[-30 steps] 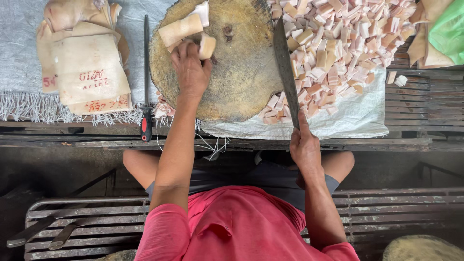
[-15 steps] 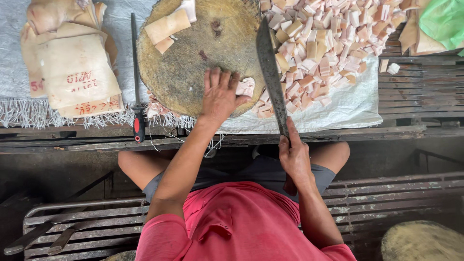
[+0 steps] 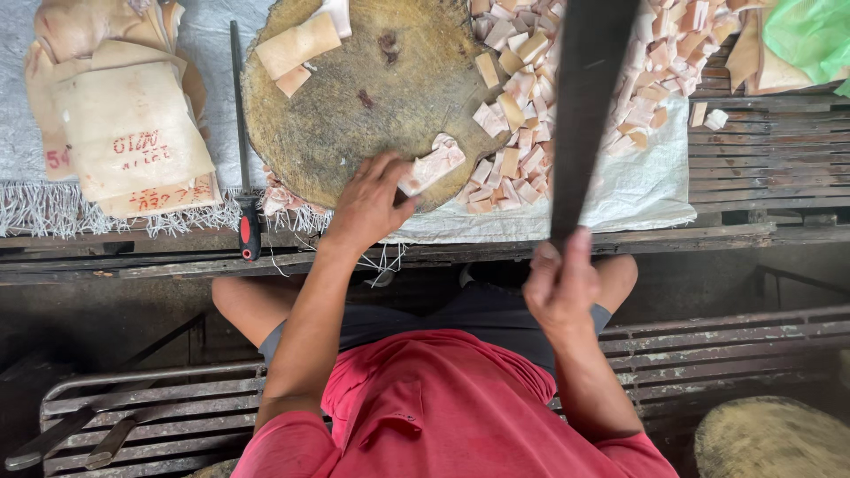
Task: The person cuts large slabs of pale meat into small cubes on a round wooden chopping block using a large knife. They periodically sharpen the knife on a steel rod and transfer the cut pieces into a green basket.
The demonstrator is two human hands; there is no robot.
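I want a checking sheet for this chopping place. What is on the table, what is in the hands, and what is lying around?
Surface: round wooden chopping block on a white sheet, on a slatted bench.
Job's things: pale strip at the block's near edge; long dark blade raised above the table.
Clutter: heap of small cut cubes; bigger slabs on the block's far side; stacked stamped slabs; sharpening rod; green bag.
Hands: left hand holds the strip; right hand grips the blade.
Cables: nothing seen, only loose threads.
Surroundings: metal grating, another round block.

Red short-sleeved shirt (image 3: 443, 407), dark shorts (image 3: 469, 310), bare forearms.
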